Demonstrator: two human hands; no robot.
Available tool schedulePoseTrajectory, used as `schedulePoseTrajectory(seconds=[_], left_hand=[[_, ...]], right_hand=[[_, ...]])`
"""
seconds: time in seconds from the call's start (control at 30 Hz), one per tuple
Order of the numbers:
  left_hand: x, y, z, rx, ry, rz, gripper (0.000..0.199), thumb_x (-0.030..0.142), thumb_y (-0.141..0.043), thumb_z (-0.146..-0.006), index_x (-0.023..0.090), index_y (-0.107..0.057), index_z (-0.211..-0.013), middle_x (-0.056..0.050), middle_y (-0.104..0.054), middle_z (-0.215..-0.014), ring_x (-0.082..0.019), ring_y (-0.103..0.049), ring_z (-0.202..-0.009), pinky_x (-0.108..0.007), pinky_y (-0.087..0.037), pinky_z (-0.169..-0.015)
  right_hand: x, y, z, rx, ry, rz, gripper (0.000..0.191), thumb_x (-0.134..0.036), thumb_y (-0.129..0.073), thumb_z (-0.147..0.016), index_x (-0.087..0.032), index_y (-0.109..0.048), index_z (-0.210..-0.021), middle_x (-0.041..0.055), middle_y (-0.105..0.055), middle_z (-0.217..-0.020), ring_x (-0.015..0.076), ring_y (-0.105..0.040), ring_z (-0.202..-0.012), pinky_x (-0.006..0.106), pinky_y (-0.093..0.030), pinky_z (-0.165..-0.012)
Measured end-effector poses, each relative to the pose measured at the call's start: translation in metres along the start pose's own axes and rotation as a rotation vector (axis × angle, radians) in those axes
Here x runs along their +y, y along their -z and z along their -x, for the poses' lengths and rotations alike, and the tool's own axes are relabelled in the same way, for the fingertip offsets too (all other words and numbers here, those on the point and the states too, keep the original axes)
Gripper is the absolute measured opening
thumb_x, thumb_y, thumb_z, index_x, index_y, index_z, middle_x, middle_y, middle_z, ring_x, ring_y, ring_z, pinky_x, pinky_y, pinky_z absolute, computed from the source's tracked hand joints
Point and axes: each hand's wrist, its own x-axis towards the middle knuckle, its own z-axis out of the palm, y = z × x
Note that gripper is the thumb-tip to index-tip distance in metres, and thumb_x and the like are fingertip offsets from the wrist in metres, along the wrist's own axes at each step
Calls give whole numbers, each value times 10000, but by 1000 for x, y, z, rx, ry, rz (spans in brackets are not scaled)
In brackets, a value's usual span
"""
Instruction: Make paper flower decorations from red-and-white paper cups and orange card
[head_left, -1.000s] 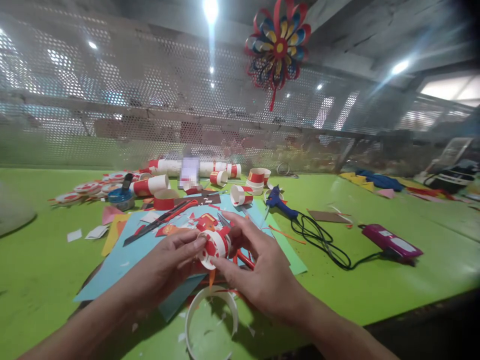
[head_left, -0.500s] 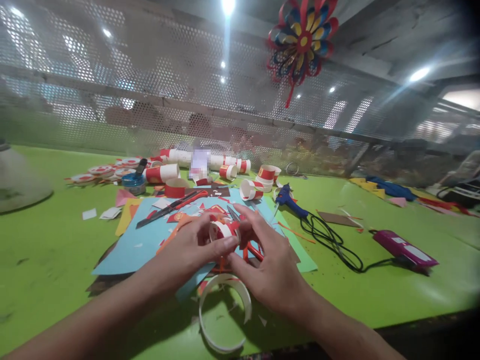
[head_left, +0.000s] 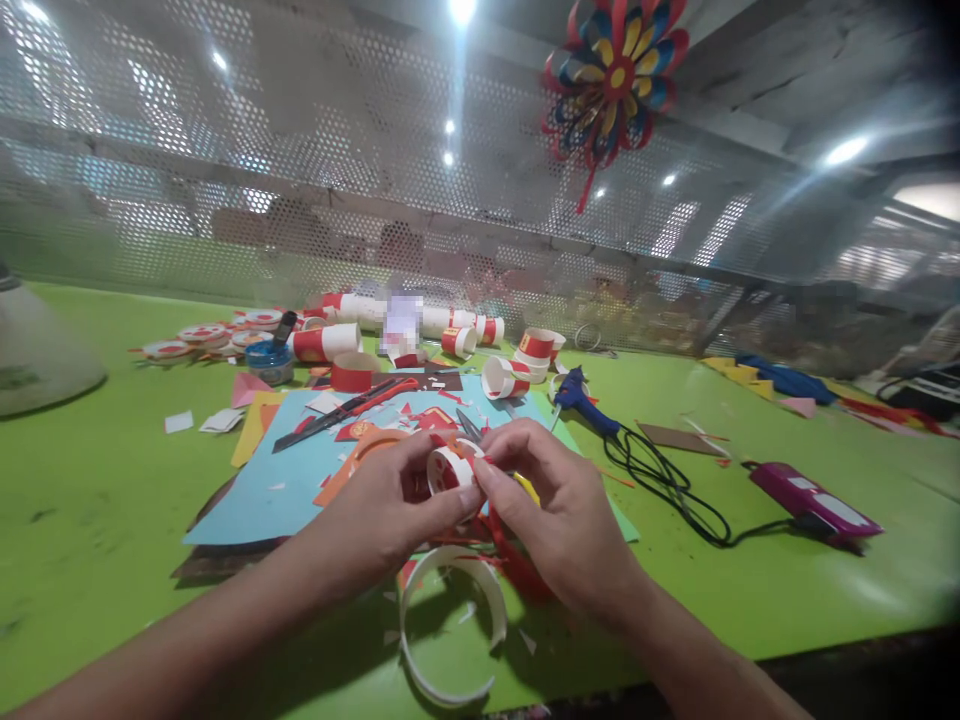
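Note:
A small curled ring of red-and-white paper cup (head_left: pixel 448 468) is held up between my hands over the blue paper sheet (head_left: pixel 247 505). My left hand (head_left: pixel 379 505) is closed on its left side, thumb along the lower edge. At its red right edge my right hand (head_left: pixel 562 505) pinches with thumb and index finger. What the other right fingers do is partly hidden. Scissor blades (head_left: pixel 469 427) lie just beyond the hands. Below them, a white open paper ring (head_left: pixel 406 635) rests on the green table among small scraps.
Dark scissors with red handles (head_left: pixel 337 415) lie across the blue sheet. Several cut paper cups (head_left: pixel 326 343) stand behind, near a blue jar (head_left: pixel 268 362). To the right are a blue glue gun (head_left: pixel 589 405), its looped black cord (head_left: pixel 664 495) and a purple power strip (head_left: pixel 814 497).
My right hand has come in from a spread grasp to a pinch at the ring's right edge. The ring has turned slightly, and my left hand still holds it.

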Motion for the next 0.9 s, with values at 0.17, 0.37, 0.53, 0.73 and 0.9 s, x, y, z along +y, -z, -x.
schedulePoseTrajectory(seconds=[0.17, 0.37, 0.53, 0.73, 0.9], left_hand=[[4, -4, 1, -2, 12, -7, 269, 376, -695, -717, 178, -625, -885, 6, -594, -702, -159, -535, -644, -252, -404, -573], [8, -5, 0, 10, 9, 9, 244, 384, -694, -708, 174, -623, -811, -11, -606, -726, -174, -545, -674, -265, -415, -600], [8, -5, 1, 12, 12, -14, 261, 409, -684, -712, 167, -613, -780, 4, -570, -658, -153, -513, -615, -247, -394, -553], [5, -4, 1, 38, 16, -91, 257, 389, -698, -703, 172, -560, -693, 25, -515, -621, -123, -455, -560, -226, -333, -501], [6, -4, 1, 57, 60, -111, 228, 332, -717, -665, 173, -553, -662, 50, -435, -577, -109, -384, -525, -220, -278, -470]], right_hand=[[-1, 2, -1, -48, -31, -36, 133, -225, -513, -888, -193, -518, -759, 12, -549, -822, 138, -522, -748, 296, -449, -702], [-3, 6, -2, -68, -70, -131, 136, -227, -501, -891, -187, -517, -762, 2, -541, -784, 127, -508, -713, 274, -427, -665], [-3, 5, -1, -58, -87, -126, 138, -227, -501, -893, -185, -517, -762, -1, -535, -770, 124, -497, -698, 262, -413, -641], [-4, 3, 0, -69, -71, -90, 141, -223, -504, -895, -182, -527, -762, -19, -505, -721, 104, -462, -625, 235, -386, -575], [-3, 2, 0, -58, -40, -52, 125, -225, -518, -884, -182, -542, -769, -11, -526, -732, 114, -494, -656, 244, -412, -603]])
